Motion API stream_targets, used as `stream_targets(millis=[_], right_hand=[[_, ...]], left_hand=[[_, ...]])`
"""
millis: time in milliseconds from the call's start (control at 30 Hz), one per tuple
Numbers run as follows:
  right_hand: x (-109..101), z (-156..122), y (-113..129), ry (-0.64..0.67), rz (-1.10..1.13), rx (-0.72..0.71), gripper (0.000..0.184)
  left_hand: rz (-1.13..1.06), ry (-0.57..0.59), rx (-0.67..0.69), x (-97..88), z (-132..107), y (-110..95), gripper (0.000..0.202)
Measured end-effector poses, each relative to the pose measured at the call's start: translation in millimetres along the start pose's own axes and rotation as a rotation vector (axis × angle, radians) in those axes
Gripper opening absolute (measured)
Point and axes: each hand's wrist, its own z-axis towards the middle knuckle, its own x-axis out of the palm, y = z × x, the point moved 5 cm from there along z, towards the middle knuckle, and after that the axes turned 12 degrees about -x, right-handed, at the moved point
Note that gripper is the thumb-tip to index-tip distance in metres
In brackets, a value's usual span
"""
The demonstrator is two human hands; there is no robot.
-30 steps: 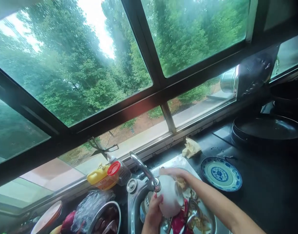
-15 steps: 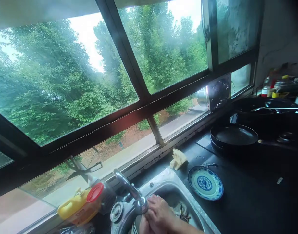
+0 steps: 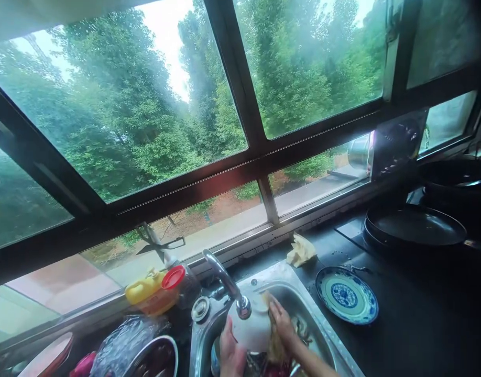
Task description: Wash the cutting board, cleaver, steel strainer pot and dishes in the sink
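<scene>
Over the steel sink (image 3: pixel 303 303), just under the tap (image 3: pixel 228 285), I hold a white bowl (image 3: pixel 252 327). My left hand (image 3: pixel 230 353) grips its lower left side. My right hand (image 3: pixel 282 327) presses a tan scrubbing cloth (image 3: pixel 275 345) against the bowl's right rim, fingers closed on the cloth. Food scraps and a metal utensil lie in the basin below, partly hidden by my hands.
A blue-and-white plate (image 3: pixel 346 296) sits on the dark counter right of the sink, a crumpled yellow cloth (image 3: pixel 301 250) behind it. Black pans (image 3: pixel 415 226) stand at far right. A yellow bottle with red cap (image 3: pixel 154 290), a metal pot (image 3: pixel 154 358) and a plastic bag crowd the left.
The view swung right and up, then back down. The bowl, out of sight half a second ago, is again under the tap between both hands, with the cloth on its rim.
</scene>
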Motion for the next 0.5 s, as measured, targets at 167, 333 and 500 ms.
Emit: stream_targets(millis=[167, 333, 500], right_hand=[[34, -22, 36, 0.274, -0.301, -0.274, 0.043], [34, -14, 47, 0.394, -0.519, -0.145, 0.044], [39, -17, 43, 0.523, -0.471, 0.000, 0.073]], left_hand=[[-0.025, -0.014, 0.060, -12.8, 29, 27, 0.024], [-0.052, 0.065, 0.031, -29.1, 39, 50, 0.036], [-0.153, 0.272, -0.091, -19.3, 28, 62, 0.039]])
